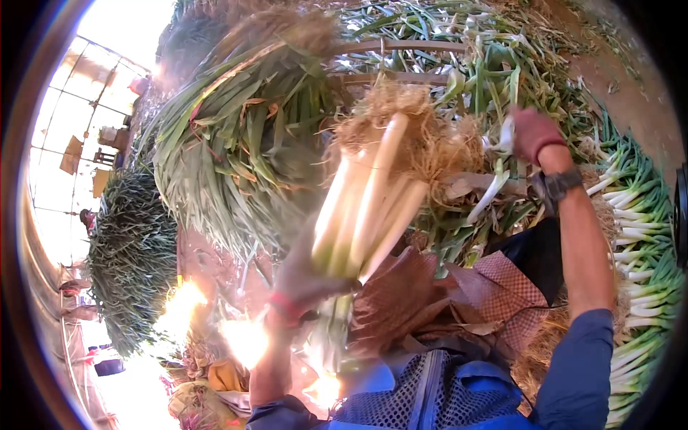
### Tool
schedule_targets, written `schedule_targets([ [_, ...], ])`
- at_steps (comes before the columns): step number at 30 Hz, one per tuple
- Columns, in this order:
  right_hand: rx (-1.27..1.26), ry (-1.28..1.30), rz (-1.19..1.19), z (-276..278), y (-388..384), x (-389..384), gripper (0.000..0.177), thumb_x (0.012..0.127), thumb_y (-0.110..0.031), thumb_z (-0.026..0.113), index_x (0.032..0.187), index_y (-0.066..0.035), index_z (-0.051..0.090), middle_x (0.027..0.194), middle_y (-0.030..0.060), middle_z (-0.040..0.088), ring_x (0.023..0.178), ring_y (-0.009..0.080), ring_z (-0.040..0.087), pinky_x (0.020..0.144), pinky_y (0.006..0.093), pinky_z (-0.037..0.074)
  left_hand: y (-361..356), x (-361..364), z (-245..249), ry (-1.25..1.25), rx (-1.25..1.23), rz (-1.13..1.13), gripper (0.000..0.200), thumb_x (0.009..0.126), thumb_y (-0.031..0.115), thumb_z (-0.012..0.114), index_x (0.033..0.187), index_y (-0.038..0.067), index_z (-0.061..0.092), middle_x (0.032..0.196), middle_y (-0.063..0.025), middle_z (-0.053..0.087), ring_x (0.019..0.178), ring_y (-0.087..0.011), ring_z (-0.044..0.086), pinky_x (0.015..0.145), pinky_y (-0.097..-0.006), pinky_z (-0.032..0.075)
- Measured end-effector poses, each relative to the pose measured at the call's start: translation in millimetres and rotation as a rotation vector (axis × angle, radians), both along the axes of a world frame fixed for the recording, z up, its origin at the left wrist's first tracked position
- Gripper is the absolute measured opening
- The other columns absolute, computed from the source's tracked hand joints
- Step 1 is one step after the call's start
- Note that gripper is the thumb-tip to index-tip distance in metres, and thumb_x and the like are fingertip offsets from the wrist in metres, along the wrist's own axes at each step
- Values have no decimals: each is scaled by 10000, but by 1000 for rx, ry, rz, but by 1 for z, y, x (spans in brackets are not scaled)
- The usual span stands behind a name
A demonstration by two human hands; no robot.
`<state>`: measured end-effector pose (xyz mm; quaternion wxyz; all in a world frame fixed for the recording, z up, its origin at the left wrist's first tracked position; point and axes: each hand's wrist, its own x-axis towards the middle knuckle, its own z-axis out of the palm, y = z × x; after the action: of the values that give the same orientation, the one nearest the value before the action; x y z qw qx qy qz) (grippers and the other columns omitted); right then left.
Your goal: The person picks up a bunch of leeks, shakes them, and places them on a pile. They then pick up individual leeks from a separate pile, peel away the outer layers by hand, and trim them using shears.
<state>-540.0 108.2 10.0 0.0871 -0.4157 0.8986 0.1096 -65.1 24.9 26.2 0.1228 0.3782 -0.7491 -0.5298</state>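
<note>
A bunch of large green onions [356, 208] stands tilted in front of me, its shaggy brown roots [394, 107] upward and its white stalks below. My left hand [315, 259], in a greyish glove with a red cuff, is closed round the lower, greener part of the stalks. To the right, my right hand [536, 135], in a reddish glove, is curled shut beside a pale leaf strip [507, 135] at its fingertips. Motion blurs this hand, and I cannot tell how firmly it holds the strip. A dark watch [561, 184] sits on that wrist.
A large heap of green onions [244, 136] rises at the left, with another heap [132, 258] behind. Loose leaves [494, 43] cover the ground ahead, around wooden bars [401, 46]. Cleaned green onions [641, 236] lie in a long row at the right. Checked cloth [494, 290] covers my lap.
</note>
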Motion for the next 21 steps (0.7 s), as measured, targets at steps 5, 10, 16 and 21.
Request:
schedule_targets([
  [5,-794,-55,353,85,27,24,593,910,-308,785,1439,-99,616,1316,186,697,1219,394,681,1052,475,547,19,-33,17,-331,-353,-95,1328,542,276,1036,1625,-4,319,1452,-253,598,1310,-386,637,1119,-440,529],
  [10,-780,110,900,90,22,137,711,907,-585,739,1402,-82,644,1299,184,706,1194,343,700,1052,474,540,23,-66,8,-248,-563,-292,1310,525,373,1018,1609,26,371,1390,-277,631,1235,-442,661,1037,-492,542],
  [16,24,-256,601,46,15,126,759,943,-836,493,950,-126,761,794,109,715,772,240,699,787,401,544,32,-81,10,-241,-808,-314,1240,506,479,983,1561,86,462,1382,-171,624,1241,-386,624,1084,-513,467],
  [21,43,-403,520,21,30,117,739,957,-744,533,982,-49,783,896,222,758,899,414,734,832,510,551,124,-84,3,-73,-930,-237,894,758,404,860,1515,71,520,1365,-142,619,1226,-366,620,1009,-503,489],
])
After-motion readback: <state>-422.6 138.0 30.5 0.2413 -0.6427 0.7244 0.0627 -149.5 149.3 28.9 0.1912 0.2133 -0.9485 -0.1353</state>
